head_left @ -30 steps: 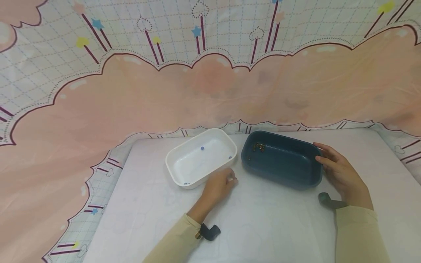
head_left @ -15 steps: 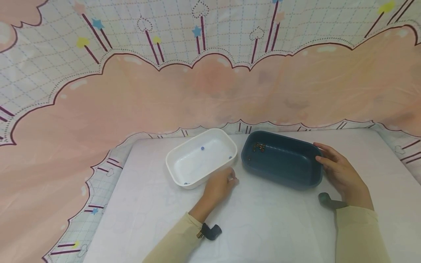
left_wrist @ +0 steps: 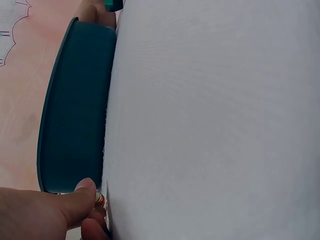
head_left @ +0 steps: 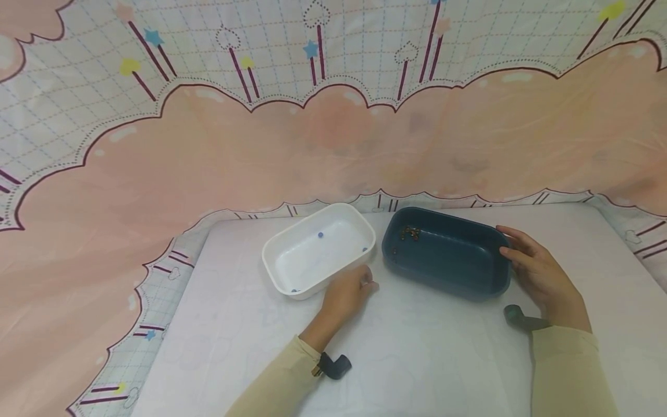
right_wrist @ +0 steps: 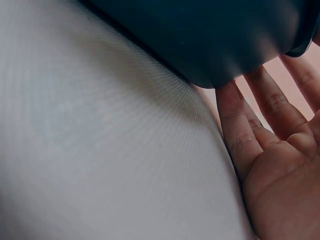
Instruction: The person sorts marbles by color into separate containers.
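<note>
My left hand (head_left: 348, 294) rests low by the near right corner of a white plastic tray (head_left: 317, 291), fingers curled in. In the left wrist view its thumb and fingers pinch a small shiny amber bead (left_wrist: 100, 199), mostly covered by them. A dark blue tray (head_left: 448, 249) stands just to the right. At that tray's right end my right hand (head_left: 544, 278) grips it, thumb on the rim and fingers (right_wrist: 239, 127) against the outer wall. Several small brown-gold beads (head_left: 410, 233) lie clustered at the blue tray's left end.
Inside the white tray are small blue beads (head_left: 320, 235), spread apart. Both trays stand on a table with a white cloth (head_left: 427, 353). Behind it hangs a pink and white printed curtain (head_left: 333, 133). A dark wrist camera (head_left: 334, 367) sits by the left cuff.
Almost nothing differs. My left hand has shifted very slightly to the right beside the white tray, while the right hand and both trays stay in place.
</note>
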